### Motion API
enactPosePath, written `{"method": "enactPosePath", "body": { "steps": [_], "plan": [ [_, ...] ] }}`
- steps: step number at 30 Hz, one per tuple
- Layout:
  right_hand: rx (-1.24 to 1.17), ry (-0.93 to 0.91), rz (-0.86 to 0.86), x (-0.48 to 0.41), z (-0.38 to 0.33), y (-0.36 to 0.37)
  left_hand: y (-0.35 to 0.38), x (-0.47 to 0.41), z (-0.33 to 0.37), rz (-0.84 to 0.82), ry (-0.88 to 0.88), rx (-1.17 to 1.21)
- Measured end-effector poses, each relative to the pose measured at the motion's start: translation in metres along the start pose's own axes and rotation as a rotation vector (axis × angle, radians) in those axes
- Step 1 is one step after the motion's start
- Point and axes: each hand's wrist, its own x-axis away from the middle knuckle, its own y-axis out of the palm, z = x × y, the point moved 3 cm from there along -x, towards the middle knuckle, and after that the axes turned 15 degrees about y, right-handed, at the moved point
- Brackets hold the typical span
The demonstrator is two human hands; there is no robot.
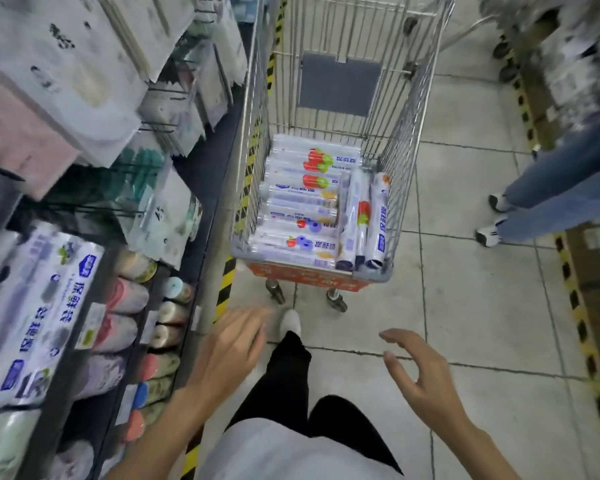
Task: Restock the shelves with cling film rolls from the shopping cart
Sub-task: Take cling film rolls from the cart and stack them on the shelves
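Steel-wire shopping cart (409, 133) at 12 o'clock holds white film-wrapped cling film rolls (302, 209), most lying flat, three propped against its 3 o'clock wall. Judged light, stiff and slick-skinned; grasp at mid-length. Left hand (229, 348), 7 o'clock: fingers straight, holding nothing. Right hand (420, 372), 5 o'clock: fingers loosely curved and wide apart, holding nothing.

A silver wire shopping cart (406, 133) is standing on the pale grey tiled floor (482, 306) at upper centre. It is carrying white cling film rolls (302, 202) lying crosswise, with three more running lengthwise along its right wall. At the left, dark shelves (201, 168) are holding pastel rolled packs (125, 296) and white hanging bags (94, 81).
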Motion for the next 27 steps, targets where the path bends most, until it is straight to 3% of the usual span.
{"method": "enactPosePath", "body": {
  "steps": [4, 8, 12, 18, 24, 27],
  "plan": [
    [-0.002, -0.062, 0.039, -0.100, -0.042, -0.013, 0.018, -0.088, -0.059, -0.023, 0.104, -0.038],
    [0.011, -0.061, 0.036, -0.214, -0.068, -0.004, 0.063, -0.152, -0.119, -0.101, 0.069, -0.008],
    [0.134, -0.089, -0.011, -0.332, -0.081, 0.041, 0.130, -0.194, -0.183, -0.250, -0.015, -0.027],
    [0.521, -0.072, -0.203, -0.452, -0.056, 0.144, 0.215, -0.214, -0.246, -0.625, -0.234, -0.112],
    [0.762, -0.086, -0.176, -0.480, -0.047, 0.168, 0.243, -0.220, -0.261, -0.494, -0.099, -0.306],
    [0.772, -0.053, -0.192, -0.481, -0.056, 0.159, 0.242, -0.222, -0.258, -0.487, -0.112, -0.254]
  ]
}}
